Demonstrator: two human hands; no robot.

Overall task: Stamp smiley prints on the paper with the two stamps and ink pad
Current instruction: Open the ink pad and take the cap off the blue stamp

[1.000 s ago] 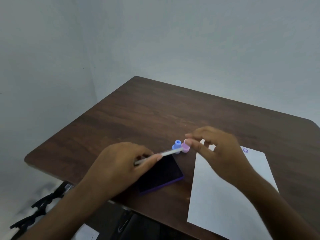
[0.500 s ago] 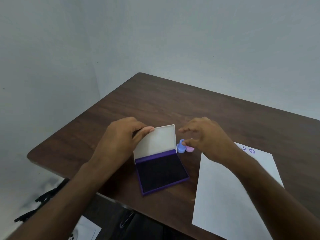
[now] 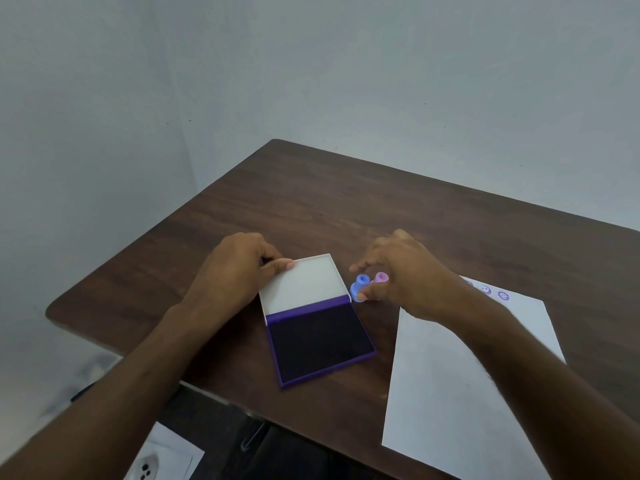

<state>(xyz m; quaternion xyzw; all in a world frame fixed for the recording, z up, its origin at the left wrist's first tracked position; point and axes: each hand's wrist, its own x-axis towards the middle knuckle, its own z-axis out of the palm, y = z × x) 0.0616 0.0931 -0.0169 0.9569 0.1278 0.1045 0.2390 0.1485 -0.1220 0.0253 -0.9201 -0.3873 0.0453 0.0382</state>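
A purple ink pad (image 3: 318,342) lies open near the table's front edge, its white lid (image 3: 303,284) folded back flat. My left hand (image 3: 239,268) grips the lid's far left corner with thumb on top. Two small stamps stand just right of the lid: a blue stamp (image 3: 360,285) and a pink stamp (image 3: 380,279). My right hand (image 3: 405,271) curls over them, thumb and fingers touching both; whether it grips them I cannot tell. The white paper (image 3: 460,393) lies to the right, with purple smiley prints (image 3: 493,292) at its far end.
The dark wooden table (image 3: 346,209) stands against pale walls, its left and front edges close to the ink pad. Below the front edge, a white sheet with a printed figure (image 3: 162,462) lies on the floor beside dark chair parts (image 3: 252,441).
My left hand swung the ink pad's lid fully open and laid it back. My right hand stayed on the two stamps. The camera view shifted, showing more prints on the paper.
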